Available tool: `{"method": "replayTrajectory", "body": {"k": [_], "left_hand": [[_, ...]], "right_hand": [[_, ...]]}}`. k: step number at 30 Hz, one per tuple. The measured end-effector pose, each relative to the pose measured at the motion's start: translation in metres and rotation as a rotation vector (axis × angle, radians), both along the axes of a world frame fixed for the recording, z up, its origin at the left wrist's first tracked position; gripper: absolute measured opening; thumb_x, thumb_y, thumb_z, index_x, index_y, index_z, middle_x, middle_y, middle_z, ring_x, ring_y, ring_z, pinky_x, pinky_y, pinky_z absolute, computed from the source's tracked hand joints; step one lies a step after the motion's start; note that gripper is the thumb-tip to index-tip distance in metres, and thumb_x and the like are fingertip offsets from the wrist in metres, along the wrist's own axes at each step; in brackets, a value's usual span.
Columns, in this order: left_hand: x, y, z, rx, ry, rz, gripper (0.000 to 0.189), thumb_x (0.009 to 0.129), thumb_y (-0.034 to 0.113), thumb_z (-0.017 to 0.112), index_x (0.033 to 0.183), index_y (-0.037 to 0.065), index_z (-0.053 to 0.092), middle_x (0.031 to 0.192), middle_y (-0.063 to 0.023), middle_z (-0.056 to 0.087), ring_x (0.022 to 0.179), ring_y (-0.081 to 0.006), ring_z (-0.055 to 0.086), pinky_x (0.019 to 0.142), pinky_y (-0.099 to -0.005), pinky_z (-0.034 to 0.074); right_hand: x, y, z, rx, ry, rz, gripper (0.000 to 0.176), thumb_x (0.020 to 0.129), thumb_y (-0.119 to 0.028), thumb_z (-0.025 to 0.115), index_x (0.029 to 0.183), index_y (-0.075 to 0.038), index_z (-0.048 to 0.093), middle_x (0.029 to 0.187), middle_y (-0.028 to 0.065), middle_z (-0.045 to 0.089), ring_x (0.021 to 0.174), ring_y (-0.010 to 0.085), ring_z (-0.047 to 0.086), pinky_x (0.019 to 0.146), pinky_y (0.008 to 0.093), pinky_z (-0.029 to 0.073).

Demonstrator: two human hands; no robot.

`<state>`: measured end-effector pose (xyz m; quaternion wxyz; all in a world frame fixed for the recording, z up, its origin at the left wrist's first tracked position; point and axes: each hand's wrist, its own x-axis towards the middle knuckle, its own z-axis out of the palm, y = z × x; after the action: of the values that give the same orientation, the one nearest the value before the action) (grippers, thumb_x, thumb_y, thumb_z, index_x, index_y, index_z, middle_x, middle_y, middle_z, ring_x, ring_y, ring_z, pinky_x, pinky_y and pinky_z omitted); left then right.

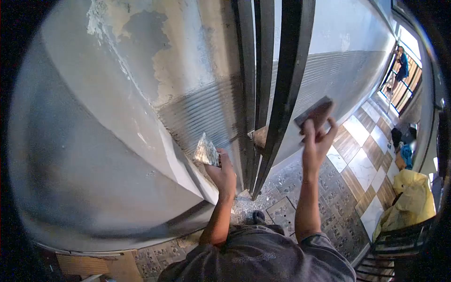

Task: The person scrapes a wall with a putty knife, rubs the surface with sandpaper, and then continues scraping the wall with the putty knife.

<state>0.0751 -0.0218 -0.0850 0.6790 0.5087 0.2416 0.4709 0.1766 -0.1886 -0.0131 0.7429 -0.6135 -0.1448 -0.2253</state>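
My left hand (222, 175) is closed round a tool loaded with a whitish lump of putty (206, 151), close to the ribbed lower part of the wall (199, 113). On the other side of the dark vertical bars (286, 70), my right hand (320, 136) is raised and slightly blurred. Its fingers grip a flat rectangular trowel (315, 114), tilted in front of the grey wall (343, 70). The wall above the ribbed area has patches of grey and tan.
A tiled floor (359, 129) stretches away at the right. Yellow sheeting (408, 199) lies by a black rack (394, 254). Far off, another person (402, 66) is near a railing. A curved grey surface (89, 155) fills the left side.
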Motion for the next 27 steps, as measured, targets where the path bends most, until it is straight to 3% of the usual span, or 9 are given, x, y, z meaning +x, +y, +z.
{"method": "replayTrajectory", "body": {"k": [3, 5, 8, 15, 16, 20, 23, 25, 27], "left_hand": [[0.002, 0.005, -0.007, -0.167, 0.077, -0.096, 0.021, 0.084, 0.006, 0.053, 0.103, 0.0, 0.046, 0.086, -0.0023, 0.05, 0.071, -0.0087, 0.046, 0.066, -0.0241, 0.04], [0.011, 0.008, -0.013, 0.019, 0.021, 0.019, 0.022, 0.085, 0.009, 0.054, 0.103, 0.001, 0.045, 0.08, 0.0004, 0.049, 0.06, -0.0062, 0.042, 0.053, -0.0231, 0.037], [0.012, -0.001, 0.004, -0.05, 0.013, 0.007, 0.021, 0.087, 0.011, 0.053, 0.104, 0.0, 0.045, 0.076, 0.0012, 0.047, 0.053, -0.0048, 0.04, 0.045, -0.0219, 0.034], [0.03, 0.0, 0.0, -0.001, 0.063, -0.016, 0.021, 0.087, 0.012, 0.054, 0.104, 0.002, 0.046, 0.077, 0.0001, 0.047, 0.052, -0.0048, 0.04, 0.043, -0.0208, 0.034], [0.03, 0.001, -0.003, 0.001, 0.062, -0.001, 0.021, 0.087, 0.012, 0.054, 0.104, 0.002, 0.046, 0.077, 0.0001, 0.047, 0.052, -0.0048, 0.04, 0.043, -0.0208, 0.034], [0.031, 0.003, -0.003, -0.067, 0.075, 0.089, 0.023, 0.086, 0.012, 0.054, 0.105, 0.002, 0.046, 0.074, -0.0003, 0.048, 0.05, -0.0057, 0.041, 0.041, -0.0213, 0.034], [0.02, 0.01, 0.002, -0.06, 0.129, 0.105, 0.025, 0.086, 0.012, 0.055, 0.107, 0.002, 0.046, 0.07, -0.0003, 0.047, 0.048, -0.0063, 0.041, 0.039, -0.0219, 0.034], [0.014, 0.015, 0.007, -0.078, 0.166, 0.116, 0.026, 0.085, 0.012, 0.055, 0.108, 0.001, 0.046, 0.068, -0.0003, 0.047, 0.047, -0.0066, 0.041, 0.038, -0.0222, 0.034], [0.007, 0.018, 0.013, -0.047, 0.126, 0.127, 0.029, 0.082, 0.01, 0.057, 0.107, 0.0, 0.047, 0.073, -0.0028, 0.049, 0.05, -0.0081, 0.04, 0.045, -0.0241, 0.036]], "right_hand": [[0.043, -0.007, 0.011, -0.052, 0.059, 0.021, 0.051, 0.081, -0.025, 0.066, 0.12, -0.007, 0.04, 0.091, 0.0125, 0.061, 0.079, 0.0151, 0.058, 0.065, 0.0247, 0.045], [0.085, -0.002, -0.002, -0.32, -0.131, 0.106, 0.047, 0.079, -0.017, 0.066, 0.119, -0.008, 0.044, 0.092, 0.0095, 0.061, 0.084, 0.0146, 0.058, 0.068, 0.0265, 0.046], [0.112, 0.021, -0.017, -0.491, -0.178, 0.291, 0.046, 0.076, -0.008, 0.065, 0.118, -0.009, 0.047, 0.096, 0.0051, 0.06, 0.089, 0.0131, 0.055, 0.07, 0.027, 0.045], [0.154, 0.063, -0.058, -0.3, -0.235, 0.565, 0.053, 0.071, -0.007, 0.069, 0.117, -0.01, 0.042, 0.107, 0.002, 0.052, 0.092, 0.0104, 0.048, 0.072, 0.0259, 0.042], [0.157, 0.066, -0.059, -0.258, -0.051, 0.613, 0.06, 0.069, -0.011, 0.073, 0.118, -0.008, 0.039, 0.11, 0.0049, 0.05, 0.097, 0.0148, 0.048, 0.079, 0.0291, 0.041], [0.15, 0.064, -0.06, -0.441, -0.145, 0.574, 0.065, 0.067, -0.019, 0.073, 0.121, 0.0, 0.041, 0.118, 0.0153, 0.048, 0.112, 0.0301, 0.044, 0.096, 0.0373, 0.033], [0.167, 0.066, -0.088, -0.537, -0.13, 0.567, 0.064, 0.067, -0.019, 0.071, 0.121, 0.001, 0.043, 0.124, 0.0191, 0.045, 0.112, 0.0338, 0.043, 0.096, 0.0381, 0.033], [0.172, 0.065, -0.092, -0.524, -0.365, 0.48, 0.055, 0.066, -0.018, 0.07, 0.113, 0.001, 0.05, 0.119, 0.0198, 0.05, 0.108, 0.036, 0.047, 0.094, 0.0401, 0.036], [0.166, 0.055, -0.062, -0.861, -0.449, 0.385, 0.05, 0.065, -0.019, 0.07, 0.108, 0.0, 0.054, 0.11, 0.019, 0.056, 0.103, 0.0354, 0.051, 0.091, 0.0414, 0.038]]}}
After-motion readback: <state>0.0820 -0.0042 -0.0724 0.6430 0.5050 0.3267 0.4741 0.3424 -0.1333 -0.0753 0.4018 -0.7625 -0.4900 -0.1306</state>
